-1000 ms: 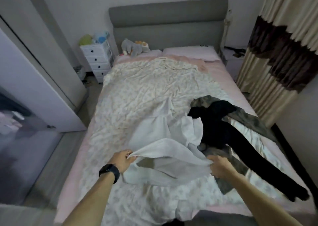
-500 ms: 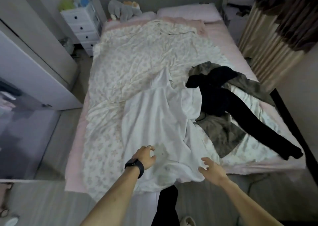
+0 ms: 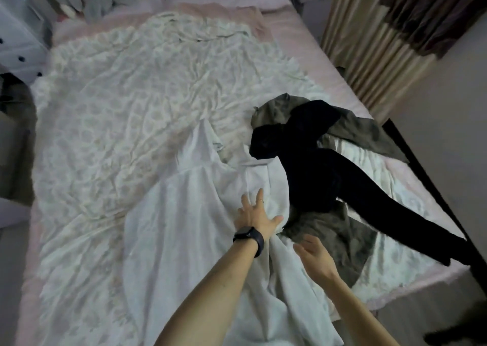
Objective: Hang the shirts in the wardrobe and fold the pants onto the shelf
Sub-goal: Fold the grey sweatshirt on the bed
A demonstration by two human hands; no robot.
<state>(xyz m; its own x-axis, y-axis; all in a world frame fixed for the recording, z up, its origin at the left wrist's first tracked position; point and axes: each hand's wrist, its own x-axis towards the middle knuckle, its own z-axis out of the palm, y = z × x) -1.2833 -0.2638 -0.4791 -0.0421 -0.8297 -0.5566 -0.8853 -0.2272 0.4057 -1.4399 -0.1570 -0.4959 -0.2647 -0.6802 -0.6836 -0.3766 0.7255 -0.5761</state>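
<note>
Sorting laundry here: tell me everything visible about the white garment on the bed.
The white garment is thin, creased, plain cloth, spread lengthwise on the floral quilt, its near end hanging off the foot of the bed. The left hand presses on it with fingers spread; the right hand is open near its right edge, where black pants lie against it.

Left of the black pants [image 3: 316, 182] we find open quilt [image 3: 118, 95] to reach across; right of them the curtain [image 3: 382, 29] and wall [image 3: 448, 113] close in.

White shirt [image 3: 184, 229], blk pants [image 3: 329, 177].
</note>
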